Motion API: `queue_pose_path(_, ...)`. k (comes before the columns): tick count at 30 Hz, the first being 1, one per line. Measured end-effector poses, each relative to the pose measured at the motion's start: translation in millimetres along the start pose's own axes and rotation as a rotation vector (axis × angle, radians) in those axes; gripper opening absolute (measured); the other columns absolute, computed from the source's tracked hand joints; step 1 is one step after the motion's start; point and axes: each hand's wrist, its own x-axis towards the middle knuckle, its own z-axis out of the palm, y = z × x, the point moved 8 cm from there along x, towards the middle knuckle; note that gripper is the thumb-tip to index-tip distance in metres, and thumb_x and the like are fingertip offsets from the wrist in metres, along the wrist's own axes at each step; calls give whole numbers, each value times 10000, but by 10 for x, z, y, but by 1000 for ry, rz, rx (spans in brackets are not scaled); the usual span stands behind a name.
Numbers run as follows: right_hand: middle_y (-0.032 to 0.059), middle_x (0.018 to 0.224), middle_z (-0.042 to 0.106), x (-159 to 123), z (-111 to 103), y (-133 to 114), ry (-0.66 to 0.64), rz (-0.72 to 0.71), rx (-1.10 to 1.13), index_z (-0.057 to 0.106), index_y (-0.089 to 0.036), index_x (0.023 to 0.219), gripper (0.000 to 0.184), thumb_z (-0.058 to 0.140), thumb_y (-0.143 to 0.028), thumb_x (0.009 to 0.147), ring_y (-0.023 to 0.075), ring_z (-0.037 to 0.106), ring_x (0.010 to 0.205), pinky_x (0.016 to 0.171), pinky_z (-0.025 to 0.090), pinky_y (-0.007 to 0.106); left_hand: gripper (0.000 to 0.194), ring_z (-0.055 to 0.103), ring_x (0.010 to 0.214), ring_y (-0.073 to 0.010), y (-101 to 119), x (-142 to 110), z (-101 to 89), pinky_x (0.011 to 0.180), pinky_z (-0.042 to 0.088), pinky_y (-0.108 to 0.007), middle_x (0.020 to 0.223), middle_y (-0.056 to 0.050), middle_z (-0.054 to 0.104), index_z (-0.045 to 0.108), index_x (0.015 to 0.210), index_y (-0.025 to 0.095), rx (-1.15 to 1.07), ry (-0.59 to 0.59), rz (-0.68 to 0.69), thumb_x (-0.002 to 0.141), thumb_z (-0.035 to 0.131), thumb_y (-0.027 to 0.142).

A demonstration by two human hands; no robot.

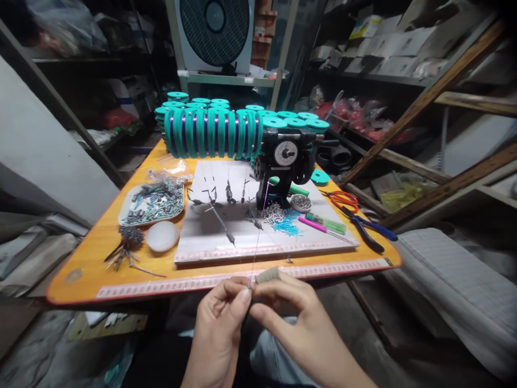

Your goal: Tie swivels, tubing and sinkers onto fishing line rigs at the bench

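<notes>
My left hand (224, 318) is closed, its thumb and forefinger pinching a thin fishing line (254, 256) at a tiny blue bit (249, 287). The line runs up over the table edge towards the black winding machine (278, 172), looking purple near its top. Close beside the pinch, my right hand (297, 307) has bent fingers meeting at the line, with the thumb lower and a little apart. A pale wrap (268, 275) covers one of its fingers. Whatever the right fingertips grip is hidden. Both hands are in front of the table, above my lap.
On the orange table (86, 264) lies a white board (202, 237) with dark weighted rigs (229, 191), silver beads (274, 213) and blue bits (288, 223). Pliers (365, 231) lie right; a tray (121, 218) of metal parts and a white bowl (162, 236) sit left. Teal spools (210, 132) stand behind.
</notes>
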Motion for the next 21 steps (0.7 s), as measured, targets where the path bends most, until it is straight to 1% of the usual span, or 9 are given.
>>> queue_pose_path(3,-22,676,616,-94,79,162,72,123,107,741,-221,799,46,743,-183,825,116,595,607,544,473,191,198,623,752,-126,-59,-43,86,794,534,-228,794,-17,692,697,647,148,-70,-1,-15,702,857,251)
queue_pose_path(5,-17,668,621,-126,83,176,116,106,144,722,-203,759,87,728,-148,826,113,598,595,517,470,176,195,608,722,-109,-84,-51,121,762,531,-202,751,-8,678,699,637,148,-102,-15,-52,694,865,233)
queue_pose_path(6,-9,686,638,-138,68,148,127,59,139,713,-198,771,102,701,-129,846,115,614,612,536,484,175,184,599,697,-99,-103,-52,133,737,529,-186,716,0,665,713,650,148,-123,-25,-89,684,874,231)
queue_pose_path(8,25,768,677,-176,-2,20,149,-125,47,713,-183,893,126,622,-96,897,122,650,662,590,518,182,182,576,636,-86,-157,-53,159,707,536,-180,616,25,608,756,705,143,-169,-55,-194,655,900,241)
queue_pose_path(11,94,864,701,-288,-133,-203,233,-456,-286,689,-140,1082,249,479,-71,967,152,685,732,640,542,217,235,501,543,-54,-237,-64,223,737,559,-204,497,67,487,788,774,83,-269,-134,-354,640,918,226)
queue_pose_path(13,106,825,703,-325,-162,-259,243,-596,-480,683,-117,1092,278,420,-97,1006,171,685,725,616,537,242,218,422,488,-19,-281,-72,260,726,559,-197,470,84,445,781,755,34,-348,-177,-436,653,910,177)
queue_pose_path(16,84,721,688,-297,-154,-255,166,-720,-611,692,-91,1025,237,457,-110,1004,183,652,646,559,519,274,176,341,451,17,-336,-71,266,710,553,-187,493,84,467,769,728,10,-408,-183,-513,663,894,117)
queue_pose_path(19,107,774,721,-257,-158,-265,82,-796,-649,701,-74,984,181,521,-78,965,195,649,635,544,527,300,148,329,448,36,-360,-61,269,730,549,-194,579,61,537,763,724,20,-391,-199,-549,674,881,95)
queue_pose_path(21,115,807,737,-244,-170,-300,30,-825,-655,707,-69,972,180,528,-81,963,201,662,648,554,542,314,138,339,451,31,-355,-58,285,736,543,-198,595,56,539,756,714,26,-376,-226,-560,685,872,93)
